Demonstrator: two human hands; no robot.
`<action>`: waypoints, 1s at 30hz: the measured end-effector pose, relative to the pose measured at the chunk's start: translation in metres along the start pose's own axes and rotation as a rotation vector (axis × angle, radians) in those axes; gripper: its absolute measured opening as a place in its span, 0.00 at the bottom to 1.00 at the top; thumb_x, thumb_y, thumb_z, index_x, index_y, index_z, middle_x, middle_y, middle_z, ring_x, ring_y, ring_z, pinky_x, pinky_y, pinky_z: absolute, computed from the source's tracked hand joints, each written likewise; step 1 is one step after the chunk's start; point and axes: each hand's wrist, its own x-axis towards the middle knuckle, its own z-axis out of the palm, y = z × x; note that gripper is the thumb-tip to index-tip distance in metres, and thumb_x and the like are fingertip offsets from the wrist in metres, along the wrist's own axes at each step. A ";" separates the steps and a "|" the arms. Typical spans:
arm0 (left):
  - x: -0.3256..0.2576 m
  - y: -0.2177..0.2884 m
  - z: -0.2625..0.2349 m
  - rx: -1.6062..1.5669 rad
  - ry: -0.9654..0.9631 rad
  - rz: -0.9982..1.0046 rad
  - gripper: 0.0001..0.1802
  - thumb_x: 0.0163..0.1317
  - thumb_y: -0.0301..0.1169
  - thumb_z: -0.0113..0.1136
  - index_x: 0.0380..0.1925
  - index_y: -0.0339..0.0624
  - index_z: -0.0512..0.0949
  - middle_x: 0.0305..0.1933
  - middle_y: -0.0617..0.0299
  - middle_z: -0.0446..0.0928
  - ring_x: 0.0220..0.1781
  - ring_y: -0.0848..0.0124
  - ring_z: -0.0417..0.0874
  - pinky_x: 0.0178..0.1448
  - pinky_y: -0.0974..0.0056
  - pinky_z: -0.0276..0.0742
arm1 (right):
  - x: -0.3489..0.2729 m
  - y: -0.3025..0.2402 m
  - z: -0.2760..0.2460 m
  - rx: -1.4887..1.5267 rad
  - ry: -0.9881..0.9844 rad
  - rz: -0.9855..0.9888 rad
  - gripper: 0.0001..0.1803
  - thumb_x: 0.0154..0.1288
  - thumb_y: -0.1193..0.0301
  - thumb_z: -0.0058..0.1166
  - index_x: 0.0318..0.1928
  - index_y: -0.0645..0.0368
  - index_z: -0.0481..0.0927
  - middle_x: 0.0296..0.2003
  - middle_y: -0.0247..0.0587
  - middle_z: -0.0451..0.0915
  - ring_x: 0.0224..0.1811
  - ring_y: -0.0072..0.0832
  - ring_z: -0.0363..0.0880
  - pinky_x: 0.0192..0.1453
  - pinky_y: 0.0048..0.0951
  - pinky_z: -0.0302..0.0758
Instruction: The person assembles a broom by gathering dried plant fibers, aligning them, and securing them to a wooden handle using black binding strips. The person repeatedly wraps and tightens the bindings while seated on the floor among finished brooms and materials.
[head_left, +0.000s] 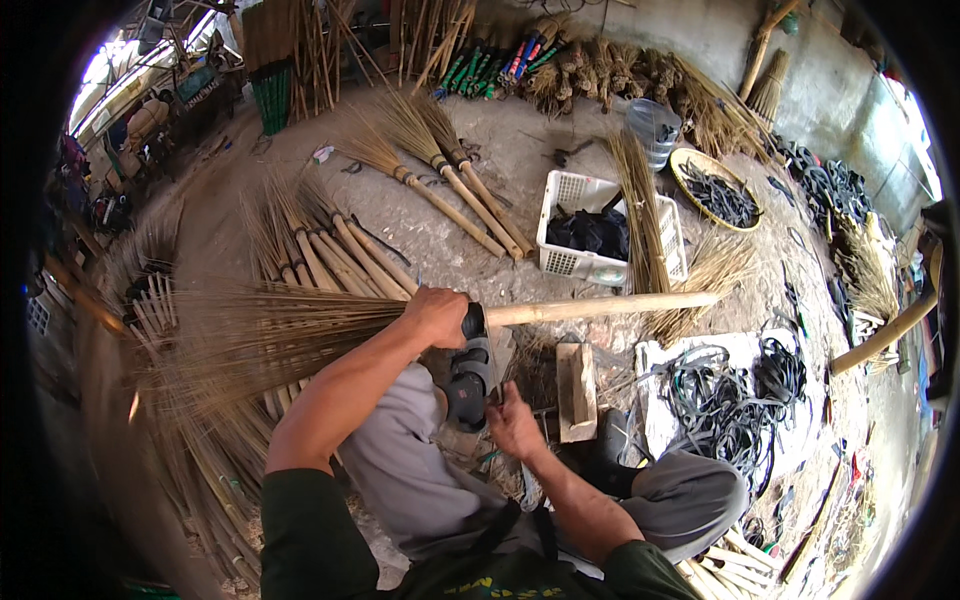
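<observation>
My left hand is wrapped round the neck of a broom, held level across my lap. Its brown bristles fan out to the left, and its pale wooden handle points right. A black band circles the neck right beside that hand. Lower down, my right hand is closed near my sandalled foot, with something small and dark at its fingertips that I cannot make out. A wooden block stands just right of it.
Tangled black strips lie on a white sheet to the right. Beyond are a white plastic basket with black material, a round woven tray and a clear bucket. Several brooms lie left and ahead; bristle bundles line the wall.
</observation>
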 end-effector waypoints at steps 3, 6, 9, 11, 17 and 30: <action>0.000 -0.001 0.008 0.018 0.110 -0.006 0.29 0.44 0.40 0.74 0.48 0.38 0.82 0.44 0.47 0.86 0.53 0.52 0.87 0.61 0.48 0.76 | 0.003 0.003 0.003 0.427 0.058 0.247 0.12 0.76 0.67 0.49 0.48 0.64 0.68 0.31 0.52 0.80 0.30 0.35 0.80 0.39 0.38 0.77; 0.000 0.002 0.011 0.039 0.201 0.000 0.28 0.44 0.38 0.73 0.47 0.40 0.83 0.47 0.50 0.86 0.56 0.55 0.85 0.65 0.46 0.71 | 0.003 0.006 0.001 0.020 -0.013 0.019 0.11 0.72 0.69 0.50 0.48 0.64 0.71 0.30 0.47 0.76 0.34 0.37 0.80 0.43 0.41 0.76; -0.001 0.005 0.011 0.078 0.219 -0.021 0.28 0.44 0.39 0.74 0.48 0.41 0.83 0.49 0.52 0.85 0.59 0.58 0.83 0.66 0.45 0.69 | 0.007 0.008 -0.002 0.209 -0.003 0.090 0.11 0.77 0.69 0.49 0.54 0.59 0.68 0.25 0.31 0.70 0.22 0.21 0.69 0.24 0.30 0.68; -0.004 0.008 0.014 0.077 0.179 -0.057 0.29 0.43 0.38 0.74 0.49 0.41 0.83 0.51 0.53 0.85 0.60 0.59 0.83 0.66 0.43 0.68 | 0.004 0.008 -0.003 0.496 -0.041 0.254 0.24 0.77 0.70 0.49 0.68 0.59 0.61 0.25 0.32 0.72 0.21 0.21 0.68 0.24 0.31 0.68; 0.006 -0.004 0.018 0.020 0.037 -0.010 0.29 0.44 0.38 0.74 0.49 0.42 0.83 0.52 0.51 0.85 0.58 0.52 0.86 0.64 0.48 0.76 | -0.011 -0.011 0.005 0.484 -0.030 0.227 0.34 0.77 0.71 0.46 0.77 0.57 0.49 0.26 0.33 0.72 0.20 0.21 0.68 0.24 0.30 0.70; 0.011 -0.003 0.026 0.024 0.086 0.089 0.33 0.41 0.44 0.77 0.48 0.40 0.81 0.53 0.50 0.82 0.57 0.51 0.84 0.60 0.48 0.78 | -0.015 -0.030 0.015 0.550 -0.138 0.211 0.46 0.76 0.73 0.48 0.83 0.36 0.36 0.26 0.32 0.72 0.17 0.21 0.68 0.19 0.28 0.69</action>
